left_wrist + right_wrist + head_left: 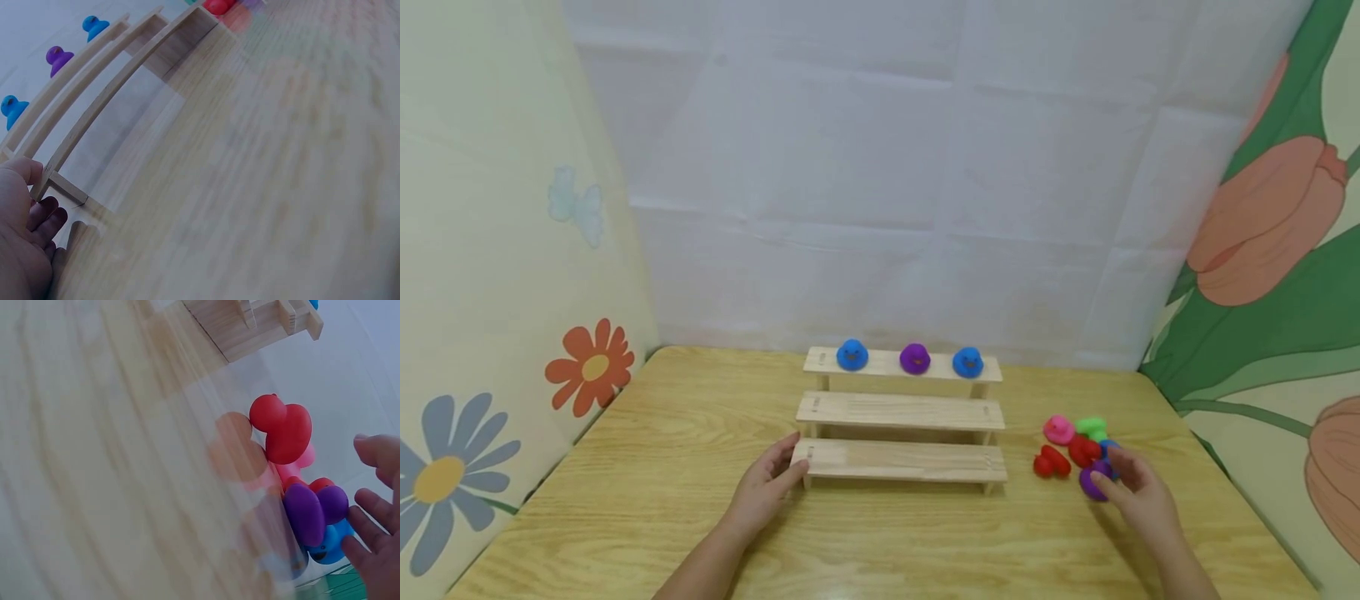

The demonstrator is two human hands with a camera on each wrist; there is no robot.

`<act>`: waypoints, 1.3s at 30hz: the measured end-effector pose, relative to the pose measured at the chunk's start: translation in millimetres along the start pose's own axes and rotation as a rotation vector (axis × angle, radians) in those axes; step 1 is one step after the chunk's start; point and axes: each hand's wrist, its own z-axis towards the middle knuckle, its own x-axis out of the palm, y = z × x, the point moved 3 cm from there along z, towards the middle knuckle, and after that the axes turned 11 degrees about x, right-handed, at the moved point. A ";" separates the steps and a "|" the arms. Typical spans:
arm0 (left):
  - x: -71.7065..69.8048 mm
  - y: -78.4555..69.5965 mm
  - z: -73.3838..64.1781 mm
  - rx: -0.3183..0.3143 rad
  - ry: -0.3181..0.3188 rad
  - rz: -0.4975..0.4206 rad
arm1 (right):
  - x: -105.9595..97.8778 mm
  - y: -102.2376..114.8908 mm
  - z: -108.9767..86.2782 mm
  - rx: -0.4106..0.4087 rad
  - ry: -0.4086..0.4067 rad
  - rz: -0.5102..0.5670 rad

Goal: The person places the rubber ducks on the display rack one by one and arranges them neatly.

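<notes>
A three-step wooden stand (898, 460) is on the table, with a blue duck (852, 356), a purple duck (915, 359) and another blue duck (967, 362) along its top step. My left hand (765, 486) holds the left end of the lowest step, thumb and fingers to either side of the board's end. To the right, my right hand (1142, 497) hovers at a loose group of toy ducks, fingers spread beside a purple duck (304, 514). In the right wrist view that duck lies on its side near the fingertips, with a blue duck (331, 544) partly behind it.
Around the right hand lie a red duck (1051, 462), a second red duck (1084, 450), a pink duck (1059, 430) and a green toy (1092, 428). A white cloth (880, 167) hangs behind the wood-grain table (880, 550). Flower-painted panels flank both sides.
</notes>
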 end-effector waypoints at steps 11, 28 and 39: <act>0.1 1.1 -0.7 -0.004 0.005 -0.025 | 5.2 -10.5 3.7 0.063 0.073 0.085; -0.3 -0.3 -1.0 -0.010 0.006 -0.013 | 6.9 -15.3 4.8 0.043 0.039 0.008; -0.1 -0.1 -0.4 -0.003 0.002 -0.013 | 6.0 -15.7 5.4 0.003 0.006 -0.047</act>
